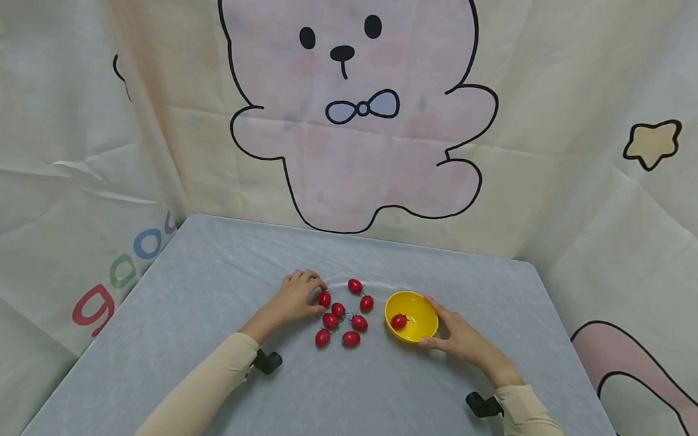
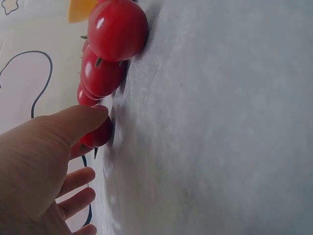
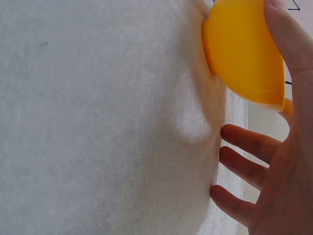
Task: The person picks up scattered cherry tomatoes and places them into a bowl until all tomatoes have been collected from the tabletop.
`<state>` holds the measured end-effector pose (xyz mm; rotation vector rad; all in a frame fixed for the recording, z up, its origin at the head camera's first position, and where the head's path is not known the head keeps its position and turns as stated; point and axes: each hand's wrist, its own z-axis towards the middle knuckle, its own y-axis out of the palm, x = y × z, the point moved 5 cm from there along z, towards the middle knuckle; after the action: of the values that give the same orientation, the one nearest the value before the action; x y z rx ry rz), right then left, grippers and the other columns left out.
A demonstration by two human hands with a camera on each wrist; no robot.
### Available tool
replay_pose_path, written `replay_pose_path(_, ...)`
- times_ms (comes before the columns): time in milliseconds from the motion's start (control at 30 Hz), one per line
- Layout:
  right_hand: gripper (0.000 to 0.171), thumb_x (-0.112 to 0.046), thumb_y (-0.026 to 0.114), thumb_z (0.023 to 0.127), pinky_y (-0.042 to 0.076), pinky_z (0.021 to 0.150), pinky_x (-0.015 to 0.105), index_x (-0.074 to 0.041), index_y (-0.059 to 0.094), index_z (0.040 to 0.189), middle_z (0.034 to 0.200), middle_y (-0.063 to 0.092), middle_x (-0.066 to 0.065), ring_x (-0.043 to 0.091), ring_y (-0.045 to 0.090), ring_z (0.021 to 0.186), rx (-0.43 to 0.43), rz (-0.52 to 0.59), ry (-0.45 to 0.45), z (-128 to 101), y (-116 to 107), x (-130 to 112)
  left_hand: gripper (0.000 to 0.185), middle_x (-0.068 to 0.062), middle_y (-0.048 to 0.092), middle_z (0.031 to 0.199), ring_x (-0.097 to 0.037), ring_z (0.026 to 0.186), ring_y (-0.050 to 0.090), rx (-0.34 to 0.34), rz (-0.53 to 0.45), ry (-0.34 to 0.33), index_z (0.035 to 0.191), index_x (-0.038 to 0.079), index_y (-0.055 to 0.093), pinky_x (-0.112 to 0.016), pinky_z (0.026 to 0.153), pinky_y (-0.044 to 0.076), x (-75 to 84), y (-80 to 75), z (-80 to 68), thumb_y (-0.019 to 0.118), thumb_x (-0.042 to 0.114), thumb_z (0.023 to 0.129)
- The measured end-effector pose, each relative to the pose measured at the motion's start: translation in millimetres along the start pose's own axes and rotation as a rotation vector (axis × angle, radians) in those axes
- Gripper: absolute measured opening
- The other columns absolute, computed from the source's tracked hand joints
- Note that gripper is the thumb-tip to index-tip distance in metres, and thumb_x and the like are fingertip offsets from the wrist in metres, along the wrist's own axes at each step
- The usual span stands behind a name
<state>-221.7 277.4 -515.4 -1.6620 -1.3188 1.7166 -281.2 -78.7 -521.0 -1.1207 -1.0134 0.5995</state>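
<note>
Currently the left hand [image 1: 293, 298] rests on the grey table [image 1: 213, 283] with its fingers curled over the leftmost tomato [image 1: 324, 298] of a loose cluster of cherry tomatoes [image 1: 343, 314], the thumb tip touching that tomato in the left wrist view [image 2: 99, 134]. Meanwhile the right hand [image 1: 460, 337] steadies the yellow bowl [image 1: 421, 312] just right of the cluster, thumb lying along the rim and the remaining fingers relaxed and spread beside it. One tomato [image 1: 399, 321] lies inside the bowl, and a cartoon bear backdrop [image 1: 355, 112] hangs behind the table.
</note>
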Motion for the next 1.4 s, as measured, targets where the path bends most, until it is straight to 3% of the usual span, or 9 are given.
replay_pose_path(833, 0.101, -0.058, 0.071, 0.082, 0.032, 0.111, 0.067, -0.024, 0.017, 0.159, 0.162, 0.028, 0.018, 0.046, 0.038, 0.141, 0.017, -0.030, -0.016, 0, 0, 2, 0.041, -0.008, 0.058, 0.129, -0.030, 0.120, 0.050, 0.026, 0.021, -0.018, 0.117, 0.016, 0.067, -0.056, 0.105, 0.037, 5.2, 6.8, 11.3, 0.075, 0.040, 0.085)
replay_pose_path(1133, 0.103, -0.061, 0.072, 0.079, 0.032, 0.111, 0.067, -0.028, 0.017, 0.159, 0.163, 0.028, 0.014, 0.044, 0.039, 0.140, 0.012, -0.021, 0.001, 0, 1, 5, 0.042, -0.008, 0.059, 0.127, -0.030, 0.120, 0.051, 0.024, 0.028, -0.007, 0.116, 0.016, 0.067, -0.056, 0.105, 0.039, 9.6, 1.2, 13.7, 0.075, 0.042, 0.085)
replay_pose_path(1400, 0.102, -0.059, 0.072, 0.081, 0.032, 0.110, 0.068, -0.024, 0.017, 0.159, 0.163, 0.028, 0.017, 0.046, 0.038, 0.140, 0.019, -0.027, -0.008, 0, 0, 4, 0.041, -0.007, 0.059, 0.127, -0.029, 0.120, 0.051, 0.024, 0.032, -0.005, 0.116, 0.017, 0.068, -0.057, 0.104, 0.039, 14.1, -4.1, 15.4, 0.076, 0.042, 0.085)
